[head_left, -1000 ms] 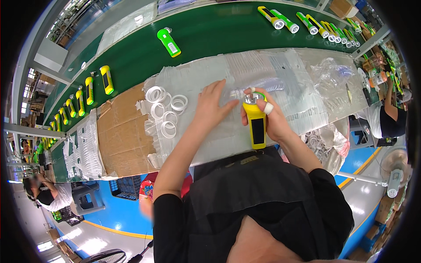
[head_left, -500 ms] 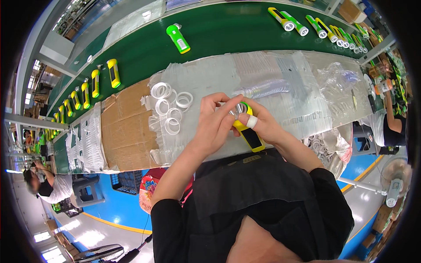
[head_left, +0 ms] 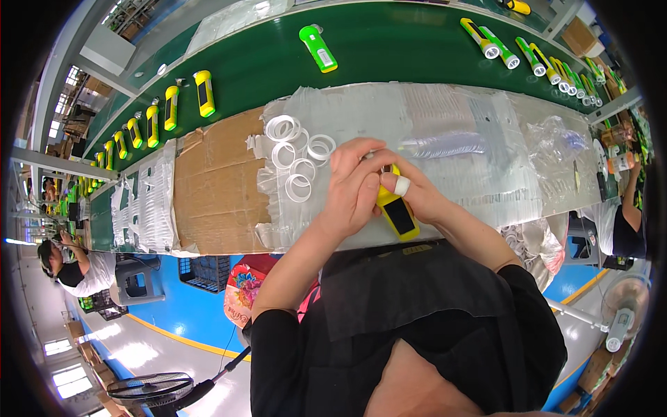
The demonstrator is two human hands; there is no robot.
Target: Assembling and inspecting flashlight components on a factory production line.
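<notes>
My right hand (head_left: 417,198) grips the yellow torch (head_left: 399,217), tilted, at the bench's (head_left: 368,108) near edge; my left hand (head_left: 351,191) folds over its head, whether pinching or pressing I cannot tell, so that end's progress is hidden; left of it, loose white rings (head_left: 298,199) lie unfitted; along the far edge, right-hand torches (head_left: 479,38) look finished, pale-rimmed; left-hand ones (head_left: 171,108) I cannot judge.
</notes>
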